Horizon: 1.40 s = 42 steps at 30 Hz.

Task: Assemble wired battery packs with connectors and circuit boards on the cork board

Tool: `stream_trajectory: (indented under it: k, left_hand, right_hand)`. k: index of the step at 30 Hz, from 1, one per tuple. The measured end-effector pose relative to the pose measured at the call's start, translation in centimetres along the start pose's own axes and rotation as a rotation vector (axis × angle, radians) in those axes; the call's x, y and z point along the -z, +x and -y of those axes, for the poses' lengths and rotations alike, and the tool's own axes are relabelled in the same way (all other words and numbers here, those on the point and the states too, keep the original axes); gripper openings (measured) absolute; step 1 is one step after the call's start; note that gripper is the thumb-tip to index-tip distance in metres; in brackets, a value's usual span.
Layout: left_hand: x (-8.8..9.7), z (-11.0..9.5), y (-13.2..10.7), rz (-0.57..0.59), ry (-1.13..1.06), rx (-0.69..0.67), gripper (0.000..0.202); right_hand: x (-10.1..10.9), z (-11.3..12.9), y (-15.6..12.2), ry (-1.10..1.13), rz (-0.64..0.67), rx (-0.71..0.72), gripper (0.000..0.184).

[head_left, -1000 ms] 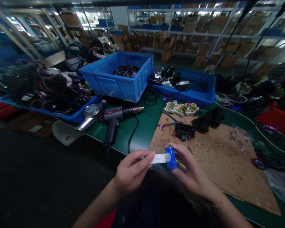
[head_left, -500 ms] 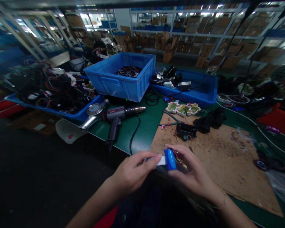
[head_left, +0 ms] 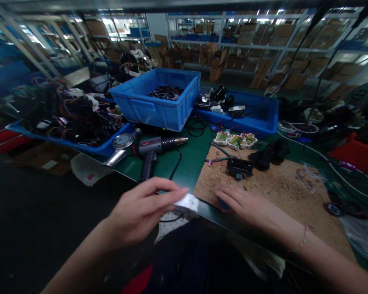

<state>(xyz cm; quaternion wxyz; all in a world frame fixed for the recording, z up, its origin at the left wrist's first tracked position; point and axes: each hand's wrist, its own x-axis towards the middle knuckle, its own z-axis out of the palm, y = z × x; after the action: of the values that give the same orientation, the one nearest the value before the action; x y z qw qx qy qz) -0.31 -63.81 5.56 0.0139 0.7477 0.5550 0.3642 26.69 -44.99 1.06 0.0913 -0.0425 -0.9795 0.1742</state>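
Observation:
My left hand is closed, pinching a shiny white strip just off the bench's front edge. My right hand curls palm-down at the near left edge of the brown board, fingers around a blue battery. Only a dark blue sliver with a red wire shows beneath those fingers; the rest is covered. A gap separates the two hands. Beyond the right hand, a black plastic housing with thin wires lies on the board.
A heat gun lies left on the green bench, beside a round silver part. Behind are a blue bin with wires and a low blue tray. White-framed green circuit boards sit behind the housing.
The hands have moved apart. My left hand drew the white strip leftward, away from the battery. My right hand turned palm-down and lowered the battery to the board's edge.

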Motion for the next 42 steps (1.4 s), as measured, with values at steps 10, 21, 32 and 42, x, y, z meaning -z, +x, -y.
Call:
stream_trajectory:
  k: [10, 21, 32, 42]
  left_hand:
    - [-9.3, 9.0, -0.1, -0.231, -0.053, 0.613, 0.039]
    - [-9.0, 1.9, 4.3, -0.120, -0.501, 0.537, 0.035]
    - [-6.9, -1.6, 6.2, 0.156, -0.438, 0.450, 0.028]
    - [-7.3, -2.3, 5.5, 0.017, -0.081, 0.067, 0.024]
  right_hand:
    - [-2.5, 0.6, 0.9, 1.105, -0.552, -0.386, 0.056]
    - [-2.8, 0.1, -0.2, 0.956, -0.372, -0.383, 0.060]
    - [-2.4, 1.7, -0.6, 0.506, -0.390, -0.256, 0.058]
    - [0.9, 2.8, 0.3, 1.247, -0.008, -0.447, 0.050]
